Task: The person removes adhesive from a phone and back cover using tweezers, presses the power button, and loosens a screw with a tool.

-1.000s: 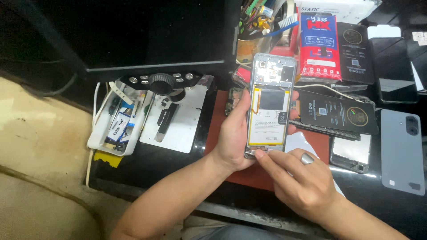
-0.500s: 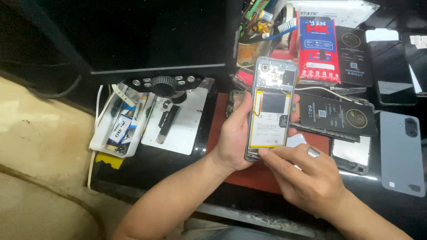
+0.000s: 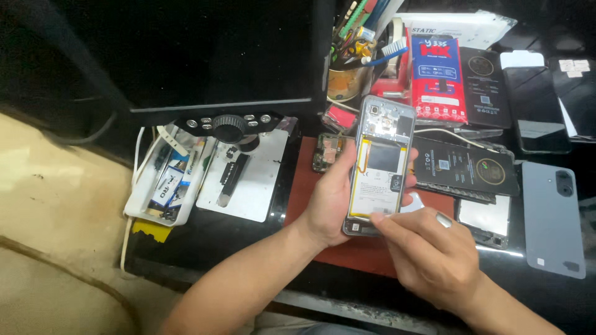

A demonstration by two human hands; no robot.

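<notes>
Fingers (image 3: pixel 390 224) of your right hand (image 3: pixel 434 257) are bunched together, their tips pressed to the lower end of the opened phone (image 3: pixel 379 166); something thin and silvery pokes out between them near the knuckles, but it is too hidden to identify. Whether those tips pinch a part inside the phone cannot be told, since they cover the spot. Your left hand (image 3: pixel 332 195) clamps the phone from behind, thumb along its left edge and fingertips curling round its right edge, so the palm side of the phone is out of sight. The phone stands tilted upright above the red mat (image 3: pixel 304 186), back cover off, with a pale battery filling its middle.

Just beside it on the mat lies a small circuit board (image 3: pixel 325 152), partly behind your thumb. To the right rest a black flat package (image 3: pixel 465 169) and a grey back cover (image 3: pixel 552 217). Left of the mat sit a white metal plate (image 3: pixel 248 180) and a white tray (image 3: pixel 162 186) of small items, hard to make out. Farther back, a cup of tools (image 3: pixel 346 80) and a red package (image 3: pixel 439 80) stand under the dark monitor (image 3: pixel 205 56), whose top is cut off.
</notes>
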